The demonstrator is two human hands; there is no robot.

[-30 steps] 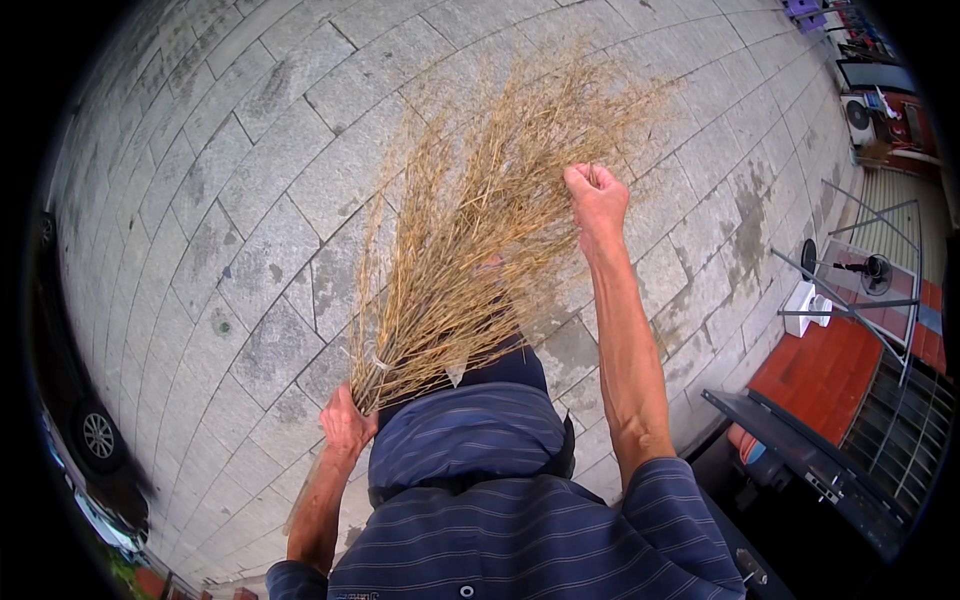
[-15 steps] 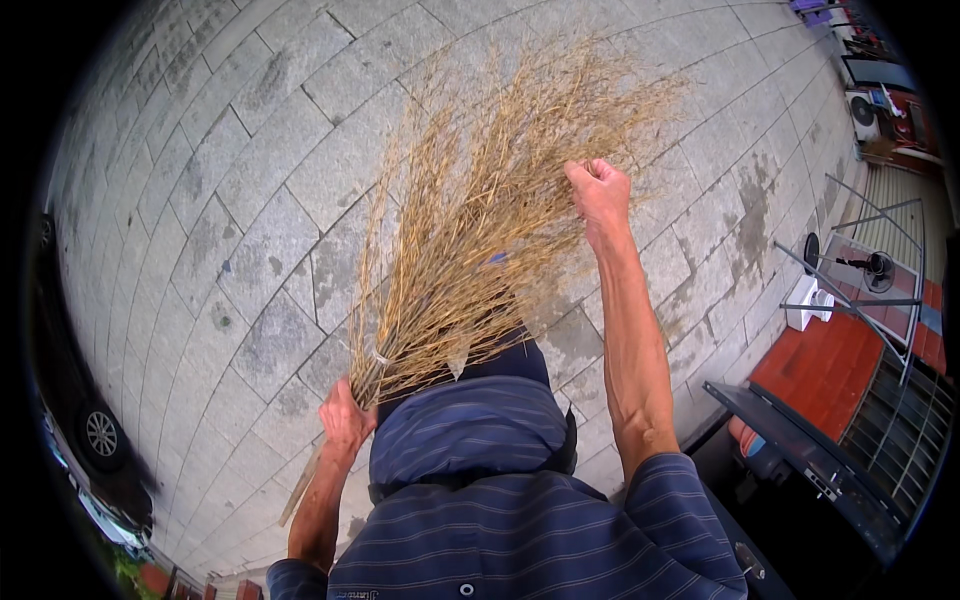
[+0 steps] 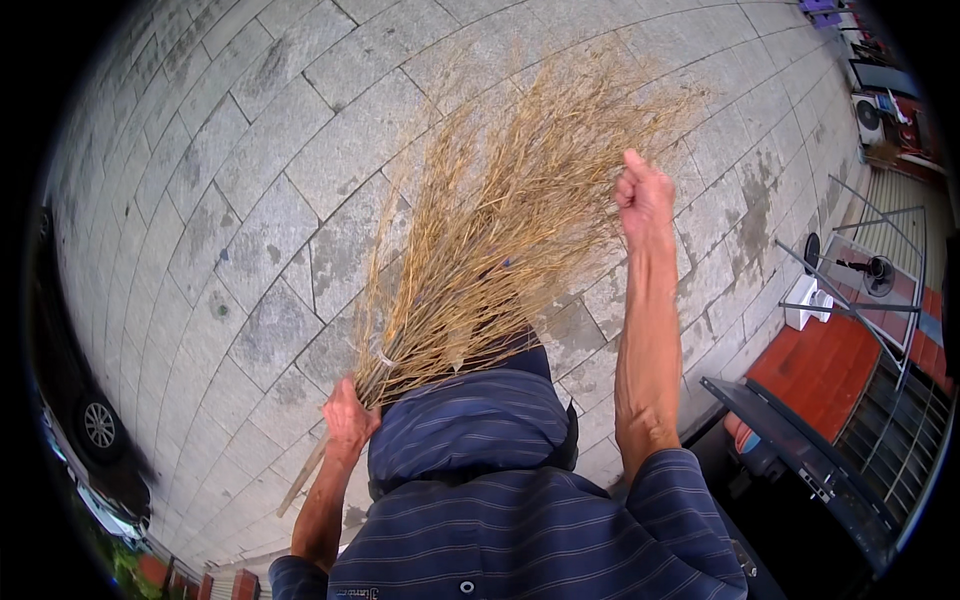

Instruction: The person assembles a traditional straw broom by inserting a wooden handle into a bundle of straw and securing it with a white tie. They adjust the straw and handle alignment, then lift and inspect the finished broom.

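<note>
A broom of dry, straw-coloured twigs (image 3: 490,215) lies fanned out in front of my body, its tips pointing away and to the right. Just below its pale binding, my left hand (image 3: 350,412) is wrapped round the gathered stems, with a wooden handle end (image 3: 300,482) sticking out behind it toward the lower left. My right hand (image 3: 645,196) is closed at the right edge of the twig fan, thumb uppermost. Whether a thin twig sits in those fingers cannot be made out.
Grey stone paving (image 3: 270,190) stretches all around. A dark car (image 3: 90,400) stands at the far left. On the right are a metal frame (image 3: 860,300), a fan (image 3: 878,274), a white container (image 3: 803,302) and a dark open panel (image 3: 810,460) over red tiling.
My right hand has moved a little right and away from my body, out to the edge of the twigs. The twig fan has shifted slightly right; my left hand keeps its grip.
</note>
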